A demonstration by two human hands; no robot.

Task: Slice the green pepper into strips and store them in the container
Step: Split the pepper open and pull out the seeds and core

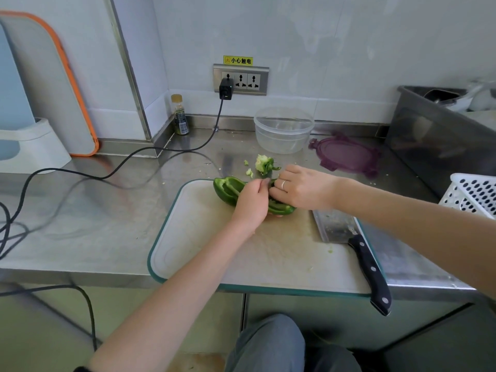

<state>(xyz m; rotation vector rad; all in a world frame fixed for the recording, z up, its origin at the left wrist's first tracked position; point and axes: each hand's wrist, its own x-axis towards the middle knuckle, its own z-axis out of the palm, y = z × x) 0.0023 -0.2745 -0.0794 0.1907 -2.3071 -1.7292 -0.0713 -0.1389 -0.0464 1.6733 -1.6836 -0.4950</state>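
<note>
Two green pepper halves lie at the far side of the white cutting board (204,245). One half (226,190) sits cut side up on the left. My left hand (252,204) holds the other half (281,209), and my right hand (300,187), wearing a ring, pinches into its inside. The removed core with seeds (264,163) lies on the counter just behind the board. A cleaver (346,232) with a black handle rests on the board's right side, blade away from me. The clear round container (284,130) stands empty farther back, its purple lid (346,154) beside it.
A black cable (107,175) runs from the wall socket across the steel counter to the left. A small bottle (180,115) stands in the corner. A steel tub (440,140) and a white perforated basket (475,194) crowd the right side. An orange-rimmed board (56,84) leans at left.
</note>
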